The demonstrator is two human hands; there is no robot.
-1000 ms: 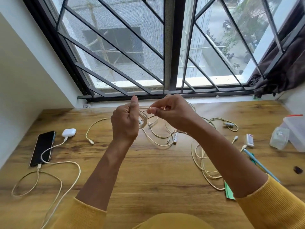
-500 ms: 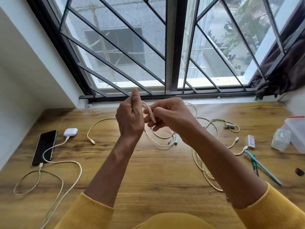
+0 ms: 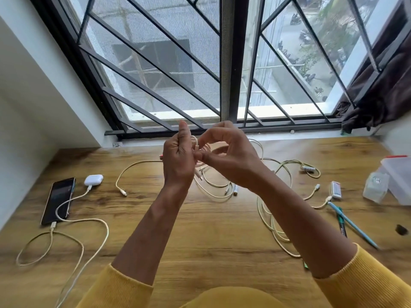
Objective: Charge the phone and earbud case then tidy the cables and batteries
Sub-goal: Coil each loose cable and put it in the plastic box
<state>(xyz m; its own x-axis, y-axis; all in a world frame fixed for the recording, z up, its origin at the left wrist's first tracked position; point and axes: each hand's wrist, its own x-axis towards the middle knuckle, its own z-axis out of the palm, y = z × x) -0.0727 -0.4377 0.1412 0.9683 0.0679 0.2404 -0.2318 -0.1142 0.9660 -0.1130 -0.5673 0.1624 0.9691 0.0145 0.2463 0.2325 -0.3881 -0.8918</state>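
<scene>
wood-grain desk butts up to a big window with black diagonal grille bars. white wall on left, dark brown curtain bunched at right. daylight, building and street outside.

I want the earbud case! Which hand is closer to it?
Left. The left hand is raised over the desk, up and to the right of the white earbud case. The right hand sits beyond the left one, farther right. Both hold a cable.
</scene>
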